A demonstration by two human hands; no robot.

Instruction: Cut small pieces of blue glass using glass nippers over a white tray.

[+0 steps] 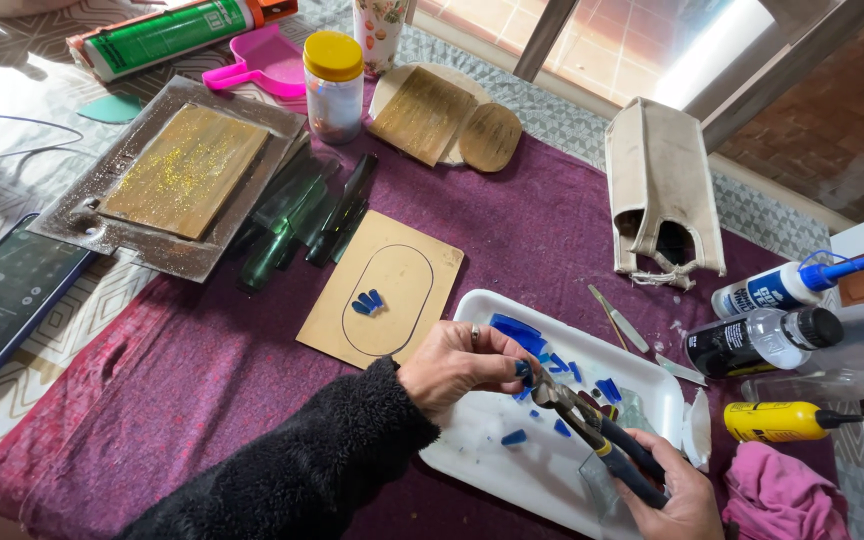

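My left hand, in a black fuzzy sleeve, pinches a small blue glass piece over a white foam tray. My right hand grips the blue-handled nippers, whose jaws meet that piece. Several blue glass bits lie scattered in the tray. To the left lies a tan board with a drawn oval and three blue chips laid inside it.
A purple cloth covers the table. Green glass strips, a glittered gold board on a metal tray, a yellow-lidded jar, a phone, glue bottles, a beige bag and a pink rag lie around.
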